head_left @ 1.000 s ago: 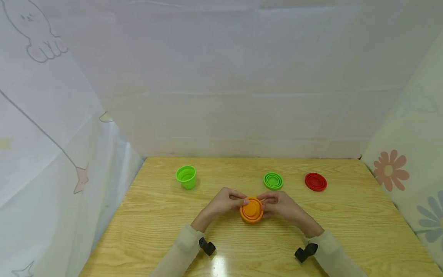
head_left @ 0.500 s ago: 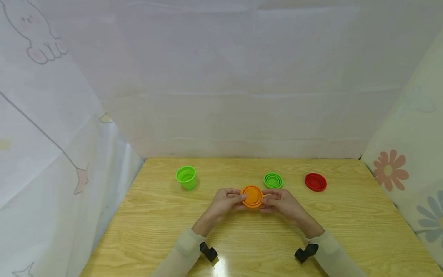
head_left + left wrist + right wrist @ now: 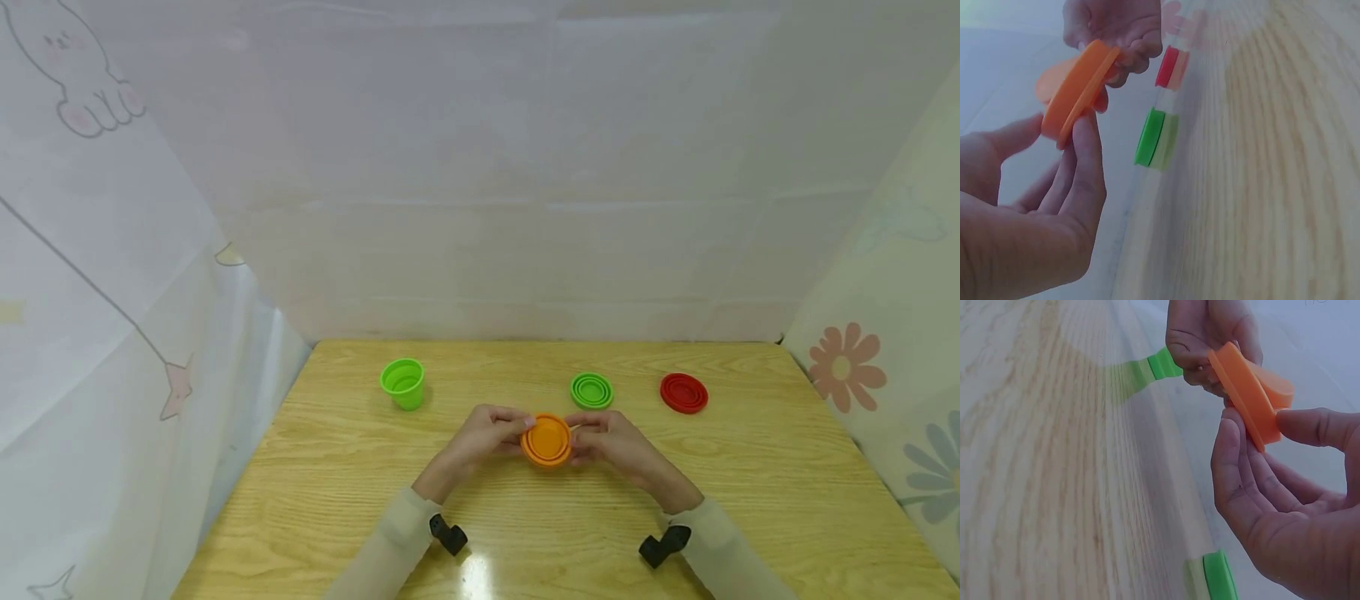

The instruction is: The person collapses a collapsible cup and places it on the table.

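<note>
An orange collapsible cup is held up over the table between both hands, folded into a thick ring in the head view. My left hand pinches its left rim, thumb on the near face. On the opposite rim, the thumb and fingers of my right hand grip it. Both wrist views show the orange cup tilted, with a rounded middle part sticking out past the band. Behind the hands, a flat green collapsible cup lies on the table.
A green collapsible cup stands extended at the back left. At the back right lies a flattened red collapsible cup. The wooden table ends at a pale patterned cloth behind and along the sides.
The orange cup was tipped up and away half a second ago, then came slightly back down. Its middle bulges less in the head view than one second ago. Both hands keep their grip.
</note>
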`<state>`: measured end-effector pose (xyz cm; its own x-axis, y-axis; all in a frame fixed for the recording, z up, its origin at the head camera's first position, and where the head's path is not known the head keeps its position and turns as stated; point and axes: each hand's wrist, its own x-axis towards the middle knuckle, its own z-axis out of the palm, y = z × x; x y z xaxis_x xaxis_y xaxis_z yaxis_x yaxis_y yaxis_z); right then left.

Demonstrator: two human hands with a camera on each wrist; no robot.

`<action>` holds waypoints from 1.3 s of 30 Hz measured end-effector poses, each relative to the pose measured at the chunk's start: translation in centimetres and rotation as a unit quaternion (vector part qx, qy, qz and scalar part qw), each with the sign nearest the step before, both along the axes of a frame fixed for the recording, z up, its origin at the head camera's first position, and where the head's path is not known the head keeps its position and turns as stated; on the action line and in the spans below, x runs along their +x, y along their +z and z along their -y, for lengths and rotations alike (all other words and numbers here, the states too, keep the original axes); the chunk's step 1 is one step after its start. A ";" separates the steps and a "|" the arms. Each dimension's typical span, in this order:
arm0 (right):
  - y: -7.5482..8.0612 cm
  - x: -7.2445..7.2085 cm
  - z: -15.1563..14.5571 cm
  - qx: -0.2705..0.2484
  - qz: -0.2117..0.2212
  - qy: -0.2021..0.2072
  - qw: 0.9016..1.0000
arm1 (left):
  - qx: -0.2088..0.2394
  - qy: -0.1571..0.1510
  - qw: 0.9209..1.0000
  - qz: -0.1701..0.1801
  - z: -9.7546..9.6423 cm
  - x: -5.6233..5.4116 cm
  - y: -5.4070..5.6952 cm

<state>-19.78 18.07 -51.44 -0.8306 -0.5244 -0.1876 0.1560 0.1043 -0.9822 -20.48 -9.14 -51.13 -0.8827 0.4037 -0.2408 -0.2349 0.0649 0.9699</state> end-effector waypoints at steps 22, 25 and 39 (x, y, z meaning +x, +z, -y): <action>-0.6 -0.2 1.1 -0.035 0.048 -0.016 0.998 | -0.010 -0.033 0.999 0.010 0.4 0.2 -0.2; -0.6 -0.1 1.3 -0.033 0.044 -0.012 0.998 | -0.031 -0.032 0.999 0.007 0.2 0.2 0.0; -0.5 -0.1 1.9 0.024 0.023 -0.055 0.998 | -0.066 -0.022 0.997 -0.037 -0.7 0.5 0.1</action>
<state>-19.84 16.20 -51.91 -0.8724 -0.4205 -0.2493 0.2139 0.1303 -0.9681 -19.94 -8.41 -51.02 -0.8822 0.4110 -0.2297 -0.1573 0.2025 0.9666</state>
